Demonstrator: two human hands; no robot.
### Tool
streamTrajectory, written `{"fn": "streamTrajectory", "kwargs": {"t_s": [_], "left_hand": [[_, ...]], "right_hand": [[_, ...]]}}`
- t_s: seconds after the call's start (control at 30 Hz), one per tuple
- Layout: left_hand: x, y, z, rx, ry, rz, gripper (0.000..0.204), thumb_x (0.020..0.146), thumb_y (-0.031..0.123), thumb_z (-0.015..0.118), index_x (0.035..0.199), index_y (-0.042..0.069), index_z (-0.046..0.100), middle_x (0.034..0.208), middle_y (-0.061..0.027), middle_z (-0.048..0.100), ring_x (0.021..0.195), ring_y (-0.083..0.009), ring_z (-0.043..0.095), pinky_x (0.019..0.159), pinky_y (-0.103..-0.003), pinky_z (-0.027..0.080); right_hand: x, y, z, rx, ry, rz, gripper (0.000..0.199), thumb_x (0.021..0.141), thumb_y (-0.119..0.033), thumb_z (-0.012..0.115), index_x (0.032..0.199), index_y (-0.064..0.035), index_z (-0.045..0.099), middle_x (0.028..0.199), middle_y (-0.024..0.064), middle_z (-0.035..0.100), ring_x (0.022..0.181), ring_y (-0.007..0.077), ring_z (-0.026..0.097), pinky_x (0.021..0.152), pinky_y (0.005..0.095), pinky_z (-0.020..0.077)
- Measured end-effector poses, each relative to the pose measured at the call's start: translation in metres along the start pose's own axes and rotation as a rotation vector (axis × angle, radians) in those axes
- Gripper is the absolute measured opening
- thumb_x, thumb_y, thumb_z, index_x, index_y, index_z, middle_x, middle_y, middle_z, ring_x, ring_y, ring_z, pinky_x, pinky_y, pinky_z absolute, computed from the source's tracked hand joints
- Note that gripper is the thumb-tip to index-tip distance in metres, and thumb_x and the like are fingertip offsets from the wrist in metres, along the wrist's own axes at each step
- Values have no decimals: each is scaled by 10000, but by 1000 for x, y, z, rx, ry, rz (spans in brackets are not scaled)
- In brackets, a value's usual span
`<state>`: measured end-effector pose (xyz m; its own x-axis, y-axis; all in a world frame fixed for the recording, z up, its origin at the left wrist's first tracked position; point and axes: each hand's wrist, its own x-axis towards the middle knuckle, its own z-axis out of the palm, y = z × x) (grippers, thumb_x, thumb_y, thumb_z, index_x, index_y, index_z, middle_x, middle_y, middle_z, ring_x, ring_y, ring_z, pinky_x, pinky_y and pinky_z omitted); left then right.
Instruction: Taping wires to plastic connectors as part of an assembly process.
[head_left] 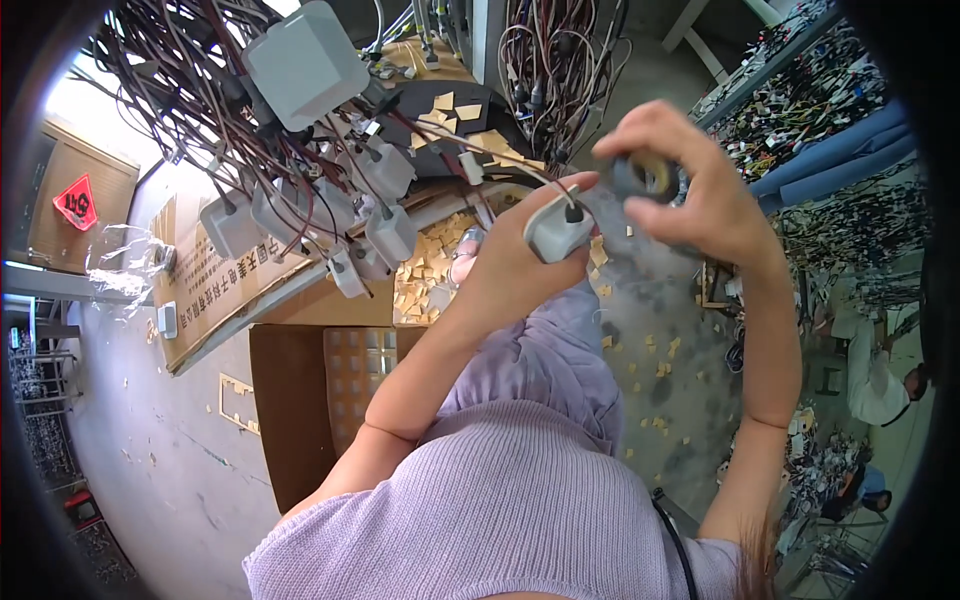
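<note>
My left hand point(505, 262) is closed round a white plug-in power adapter point(558, 236) in front of my body. From the adapter's black strain relief, a thin cable runs up and left towards a hanging bundle. My right hand point(695, 185), slightly smeared by motion, is just to the right of it. Between its thumb and fingers is a dark roll of tape point(630, 180) with a yellowish core, apart from the adapter. Several similar white adapters point(388, 236) dangle by their cables left of my hands, and a larger one point(305, 68) hangs nearer the view.
A printed cardboard sheet point(225, 262) lies under the hanging adapters. Below it stands an open brown carton point(288, 400). Yellow paper scraps point(428, 270) are scattered near it and across the floor. Cable-laden racks point(800, 100) line the right, where two other people are visible farther off.
</note>
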<state>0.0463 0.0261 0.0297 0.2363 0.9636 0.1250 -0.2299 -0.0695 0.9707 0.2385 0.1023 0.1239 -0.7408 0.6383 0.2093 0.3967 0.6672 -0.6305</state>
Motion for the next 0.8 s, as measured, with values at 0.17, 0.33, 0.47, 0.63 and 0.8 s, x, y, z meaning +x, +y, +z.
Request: {"fn": "streamTrajectory", "kwargs": {"t_s": [0.17, 0.33, 0.47, 0.63, 0.8], "left_hand": [[0, -7, 6, 195, 167, 80, 760, 736, -40, 638, 1438, 52, 363, 1067, -23, 598, 975, -91, 548, 882, -238, 430], [1, -8, 4, 376, 182, 173, 798, 712, 24, 680, 1436, 27, 343, 1114, -141, 587, 1019, -259, 596, 909, -312, 444], [2, -11, 3, 472, 146, 282, 744, 694, 2, 666, 1391, 21, 406, 1208, -180, 557, 1110, -312, 564, 943, -345, 432], [2, -22, 5, 455, 151, 338, 731, 681, -14, 655, 1376, 22, 429, 1187, -186, 559, 1109, -339, 552, 949, -365, 425], [10, -21, 3, 479, 292, 281, 729, 680, -23, 650, 1374, 24, 432, 1051, -169, 571, 1027, -349, 552, 906, -389, 431]], "right_hand": [[-5, -2, 17, 228, 117, 176, 544, 610, -140, 878, 1040, 13, 582, 1011, 40, 539, 954, 130, 574, 861, 255, 471], [-7, -5, 26, 325, 0, 214, 533, 613, -142, 871, 1033, 12, 582, 992, 45, 532, 933, 139, 569, 861, 268, 473], [-6, 2, 22, 296, -70, 69, 480, 628, -139, 839, 1033, 2, 621, 1008, 51, 544, 956, 165, 563, 890, 291, 451], [-3, 6, 17, 295, -210, 13, 487, 627, -129, 813, 1076, -18, 661, 1043, 58, 563, 1015, 190, 558, 934, 307, 422], [-7, -2, 22, 208, -188, -37, 674, 632, -94, 785, 1269, -21, 577, 1087, 80, 589, 1027, 192, 557, 948, 310, 422]]}}
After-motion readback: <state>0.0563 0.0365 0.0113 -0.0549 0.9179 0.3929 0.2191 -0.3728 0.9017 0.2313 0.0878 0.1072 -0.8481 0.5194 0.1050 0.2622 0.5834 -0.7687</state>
